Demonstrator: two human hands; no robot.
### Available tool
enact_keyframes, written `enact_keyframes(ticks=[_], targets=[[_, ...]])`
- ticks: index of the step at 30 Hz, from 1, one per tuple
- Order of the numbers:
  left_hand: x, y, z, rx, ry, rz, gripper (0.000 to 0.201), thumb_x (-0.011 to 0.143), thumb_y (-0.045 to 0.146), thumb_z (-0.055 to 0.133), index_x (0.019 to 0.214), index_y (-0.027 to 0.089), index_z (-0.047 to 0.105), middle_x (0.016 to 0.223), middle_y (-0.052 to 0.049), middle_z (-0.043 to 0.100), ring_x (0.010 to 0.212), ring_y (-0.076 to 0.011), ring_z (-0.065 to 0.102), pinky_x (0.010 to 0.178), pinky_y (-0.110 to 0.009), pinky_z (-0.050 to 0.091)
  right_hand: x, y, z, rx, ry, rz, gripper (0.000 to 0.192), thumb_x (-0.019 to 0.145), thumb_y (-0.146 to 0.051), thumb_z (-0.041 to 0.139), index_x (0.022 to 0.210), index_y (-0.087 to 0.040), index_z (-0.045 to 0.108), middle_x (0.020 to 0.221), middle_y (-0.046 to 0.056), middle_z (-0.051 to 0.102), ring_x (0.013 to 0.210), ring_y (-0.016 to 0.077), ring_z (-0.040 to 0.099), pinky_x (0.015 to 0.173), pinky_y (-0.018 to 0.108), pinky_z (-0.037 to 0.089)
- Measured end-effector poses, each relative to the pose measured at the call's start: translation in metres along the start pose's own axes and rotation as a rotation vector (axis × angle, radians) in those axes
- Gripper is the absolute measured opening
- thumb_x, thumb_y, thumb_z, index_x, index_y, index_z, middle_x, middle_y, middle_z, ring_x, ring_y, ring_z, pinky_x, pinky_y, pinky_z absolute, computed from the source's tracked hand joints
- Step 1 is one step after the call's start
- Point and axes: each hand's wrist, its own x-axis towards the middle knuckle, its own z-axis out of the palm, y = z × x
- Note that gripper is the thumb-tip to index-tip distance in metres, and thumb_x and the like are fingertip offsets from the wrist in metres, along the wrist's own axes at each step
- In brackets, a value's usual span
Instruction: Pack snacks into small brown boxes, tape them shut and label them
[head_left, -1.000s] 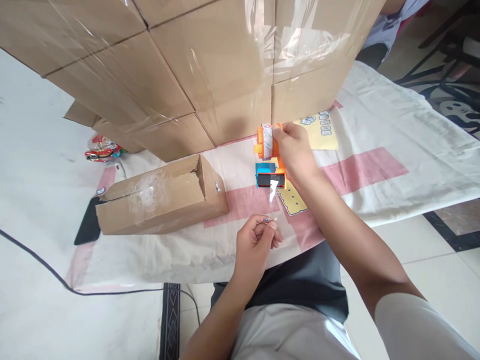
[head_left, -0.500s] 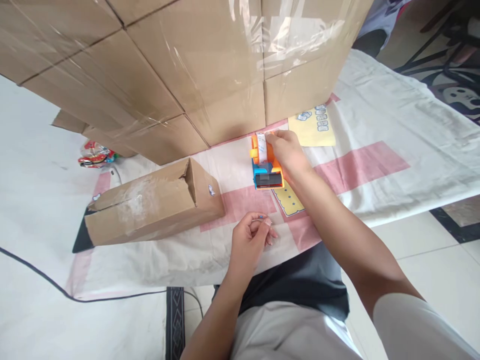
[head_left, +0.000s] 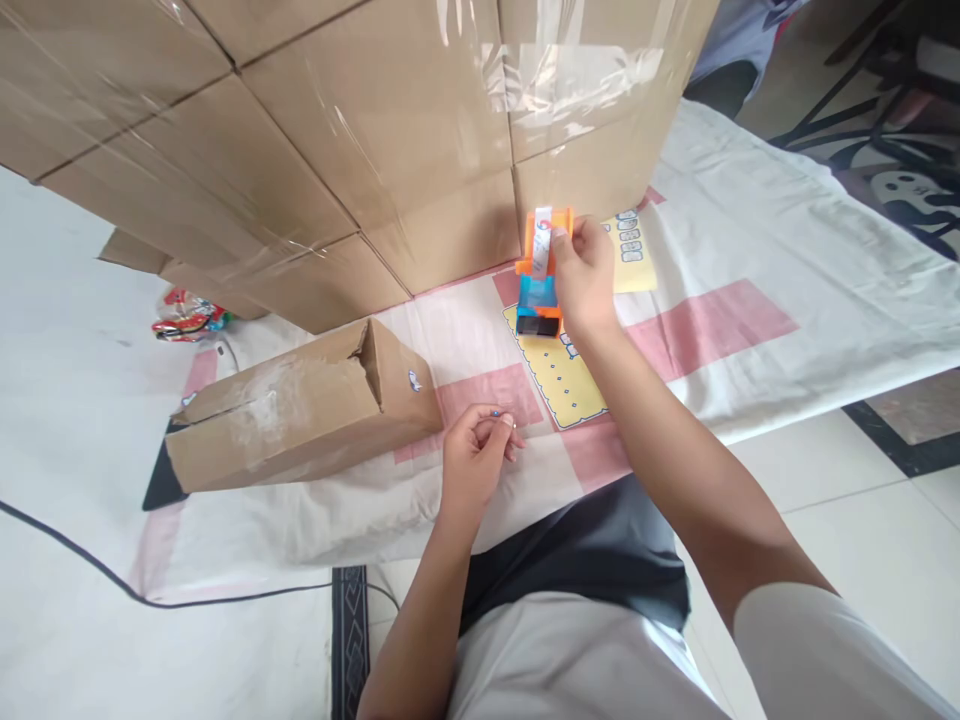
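Note:
My right hand (head_left: 589, 275) is closed on an orange and blue tape dispenser (head_left: 538, 290) with a pale printed roll, held upright near the wrapped boxes. Below it lies a yellow printed sheet (head_left: 562, 385) with a scalloped edge, partly hidden by the dispenser and my forearm. My left hand (head_left: 476, 450) hovers above the cloth's near edge with thumb and finger pinched; a tiny blue spot shows at the fingertips, too small to name. To its left is a taped cardboard box (head_left: 300, 420) lying on its side.
A tall stack of film-wrapped cardboard boxes (head_left: 390, 130) stands along the back. Another yellow sheet (head_left: 634, 265) lies at its foot. A red packet (head_left: 187, 315) sits at the left, and a black cable (head_left: 225, 598) runs below the white-and-pink cloth (head_left: 720, 330).
My right hand has lifted the tape dispenser away from me and turned it more upright, uncovering more of the yellow sheet. My left hand, still pinched, appears slightly farther left and up.

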Motion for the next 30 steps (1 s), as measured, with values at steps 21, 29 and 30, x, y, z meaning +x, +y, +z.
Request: enact_keyframes(ticks=[21,29,30], targets=[[-0.05,0.007,-0.049,0.0,0.033,0.208,0.019,0.093,0.035,0.068,0.102,0.02,0.062,0.064,0.002,0.07,0.054,-0.0094,0.061,0.054,-0.019,0.046,-0.117,-0.135,-0.006,0.375,-0.916,0.68,0.015,0.078,-0.028,0.071,0.071,-0.017,0.064,0.062,-0.003,0.056,0.058,0.0086,0.048,0.054,0.023,0.035],[-0.057,0.042,-0.082,-0.079,0.324,0.314,0.034,0.087,0.036,0.074,0.109,0.021,0.052,0.063,0.002,0.071,0.048,-0.0096,0.058,0.047,-0.018,0.043,-0.099,-0.185,0.043,0.282,-0.951,0.099,0.013,0.085,-0.022,0.067,0.074,-0.016,0.063,0.071,-0.003,0.058,0.067,0.01,0.051,0.063,0.026,0.038],[-0.055,0.051,-0.088,-0.088,0.379,0.344,0.035,0.086,0.035,0.075,0.107,0.022,0.05,0.062,0.003,0.071,0.047,-0.0097,0.058,0.046,-0.018,0.042,-0.093,-0.193,0.054,0.244,-0.949,0.006,0.014,0.086,-0.022,0.066,0.074,-0.016,0.062,0.07,-0.003,0.056,0.066,0.0096,0.049,0.063,0.026,0.036]])
